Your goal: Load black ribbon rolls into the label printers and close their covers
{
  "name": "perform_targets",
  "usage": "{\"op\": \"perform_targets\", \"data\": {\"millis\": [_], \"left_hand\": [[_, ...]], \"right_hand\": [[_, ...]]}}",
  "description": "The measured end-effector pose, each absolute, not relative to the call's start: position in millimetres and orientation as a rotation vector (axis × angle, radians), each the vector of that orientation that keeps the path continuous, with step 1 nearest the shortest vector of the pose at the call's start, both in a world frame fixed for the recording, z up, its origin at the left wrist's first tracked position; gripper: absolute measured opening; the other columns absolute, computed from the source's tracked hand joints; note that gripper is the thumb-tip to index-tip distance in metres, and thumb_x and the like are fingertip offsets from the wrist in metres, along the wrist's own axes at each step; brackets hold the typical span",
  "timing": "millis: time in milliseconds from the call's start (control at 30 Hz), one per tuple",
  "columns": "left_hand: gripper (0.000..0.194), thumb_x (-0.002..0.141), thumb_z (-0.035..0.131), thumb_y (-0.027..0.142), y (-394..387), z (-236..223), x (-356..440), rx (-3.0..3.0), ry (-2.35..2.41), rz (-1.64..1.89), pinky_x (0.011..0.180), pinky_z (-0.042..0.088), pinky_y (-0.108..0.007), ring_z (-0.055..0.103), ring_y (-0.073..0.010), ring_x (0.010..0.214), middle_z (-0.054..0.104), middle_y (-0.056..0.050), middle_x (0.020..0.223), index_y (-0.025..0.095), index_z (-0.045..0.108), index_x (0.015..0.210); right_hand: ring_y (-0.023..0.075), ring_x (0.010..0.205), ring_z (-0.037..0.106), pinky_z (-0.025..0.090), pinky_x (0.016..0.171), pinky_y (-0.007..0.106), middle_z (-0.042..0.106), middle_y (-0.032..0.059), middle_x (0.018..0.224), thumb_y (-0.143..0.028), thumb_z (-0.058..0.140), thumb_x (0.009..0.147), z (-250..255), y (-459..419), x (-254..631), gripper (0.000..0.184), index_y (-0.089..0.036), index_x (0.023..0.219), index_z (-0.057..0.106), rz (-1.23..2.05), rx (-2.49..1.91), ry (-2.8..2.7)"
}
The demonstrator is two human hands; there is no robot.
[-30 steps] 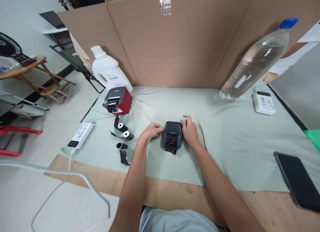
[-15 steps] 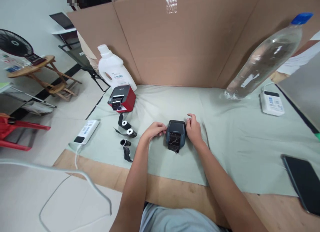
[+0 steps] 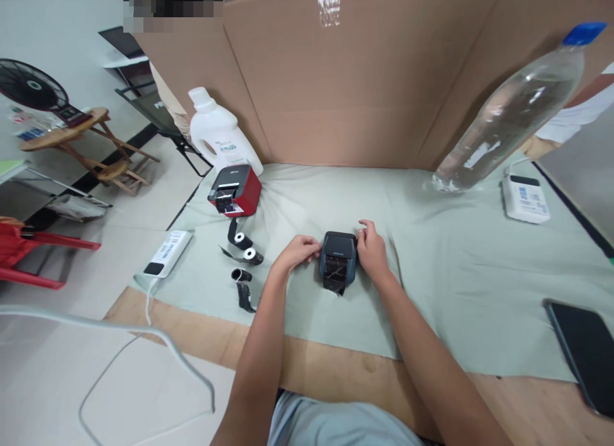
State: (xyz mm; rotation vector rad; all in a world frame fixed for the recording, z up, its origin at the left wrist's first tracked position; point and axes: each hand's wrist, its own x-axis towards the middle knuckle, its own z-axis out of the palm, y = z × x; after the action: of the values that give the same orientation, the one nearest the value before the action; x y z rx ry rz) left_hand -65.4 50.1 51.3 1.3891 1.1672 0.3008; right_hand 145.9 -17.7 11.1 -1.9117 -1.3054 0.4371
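A small dark label printer (image 3: 340,244) stands on the pale green cloth in front of me, a wrinkled black strip (image 3: 335,274) hanging from its front. At its left side is my left hand (image 3: 300,251), fingers bent together and tips against the casing. My right hand (image 3: 372,249) grips the opposite side with curled fingers, its index finger raised. Left of my left hand lie several small rolls of black tape (image 3: 251,256), some with loose ends. Behind them sits a red and black printer (image 3: 238,189), also with a black strip at its front.
A white jug (image 3: 221,132) and a large tilted clear bottle (image 3: 513,116) lean against the cardboard wall (image 3: 355,81). White boxes with cables lie at the left (image 3: 169,254) and right (image 3: 526,198). A phone (image 3: 582,350) rests near the right front edge. A fan stands off left.
Both hands and the dark printer stay almost as they were. The view has shifted very slightly, and a person behind the cardboard at the upper left has moved.
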Motion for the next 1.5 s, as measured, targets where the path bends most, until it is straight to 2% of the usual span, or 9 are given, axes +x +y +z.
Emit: {"op": "perform_targets", "data": {"millis": [167,367,600,900,1067,1267,1500], "left_hand": [[0.012,0.076,0.067,0.025,49.0,52.4,-64.4,1.377,1.180,0.310,0.042,0.029,-0.017,0.046,-0.0050,0.044,0.066,-0.001,0.064,0.014,0.067,0.072],[0.020,0.077,0.071,0.032,47.8,54.7,-63.5,1.366,1.209,0.301,0.042,0.029,-0.017,0.050,-0.0066,0.045,0.068,-0.003,0.063,0.014,0.066,0.070],[0.020,0.075,0.071,0.026,51.4,49.8,-59.1,1.356,1.212,0.314,0.044,0.033,-0.018,0.051,-0.0068,0.044,0.062,0.000,0.056,0.015,0.060,0.063],[0.019,0.074,0.069,0.019,53.6,49.0,-56.2,1.371,1.215,0.309,0.043,0.031,-0.017,0.049,-0.0070,0.042,0.053,0.003,0.047,0.016,0.056,0.059],[0.018,0.075,0.066,0.014,53.3,49.3,-56.3,1.347,1.226,0.299,0.043,0.031,-0.017,0.051,-0.0068,0.042,0.055,0.003,0.048,0.016,0.056,0.060],[0.019,0.075,0.072,0.020,51.4,53.0,-57.3,1.341,1.239,0.285,0.043,0.029,-0.017,0.059,-0.0097,0.047,0.063,-0.001,0.054,0.015,0.059,0.063],[0.020,0.079,0.072,0.024,46.4,51.9,-57.3,1.343,1.237,0.300,0.043,0.031,-0.016,0.064,-0.0102,0.053,0.068,-0.003,0.061,0.014,0.059,0.067]], "right_hand": [[0.0264,0.077,0.062,0.039,0.073,0.033,0.071,0.0107,0.087,-0.035,0.031,0.098,10.8,-18.1,146.5,0.045,-0.016,0.131,0.056,0.432,-1.903,-1.307],[0.0262,0.078,0.063,0.040,0.072,0.033,0.070,0.0108,0.087,-0.037,0.030,0.098,12.3,-19.0,147.3,0.046,-0.016,0.130,0.057,0.430,-1.902,-1.302],[0.0263,0.078,0.063,0.041,0.072,0.033,0.071,0.0114,0.087,-0.037,0.030,0.099,10.2,-18.0,147.4,0.047,-0.016,0.129,0.058,0.424,-1.896,-1.298],[0.0251,0.077,0.063,0.041,0.072,0.032,0.070,0.0096,0.085,-0.037,0.031,0.099,6.7,-17.5,148.3,0.046,-0.016,0.130,0.057,0.405,-1.891,-1.296],[0.0247,0.077,0.063,0.042,0.071,0.031,0.071,0.0104,0.086,-0.036,0.030,0.099,5.9,-18.3,147.4,0.045,-0.016,0.130,0.057,0.360,-1.907,-1.306],[0.0258,0.077,0.064,0.041,0.070,0.032,0.072,0.0144,0.090,-0.034,0.029,0.101,9.4,-20.2,143.3,0.046,-0.015,0.131,0.058,0.306,-2.000,-1.278],[0.0259,0.081,0.065,0.043,0.074,0.032,0.072,0.0155,0.094,-0.031,0.031,0.101,10.9,-20.6,143.3,0.044,-0.014,0.131,0.057,0.306,-2.017,-1.287]]}}
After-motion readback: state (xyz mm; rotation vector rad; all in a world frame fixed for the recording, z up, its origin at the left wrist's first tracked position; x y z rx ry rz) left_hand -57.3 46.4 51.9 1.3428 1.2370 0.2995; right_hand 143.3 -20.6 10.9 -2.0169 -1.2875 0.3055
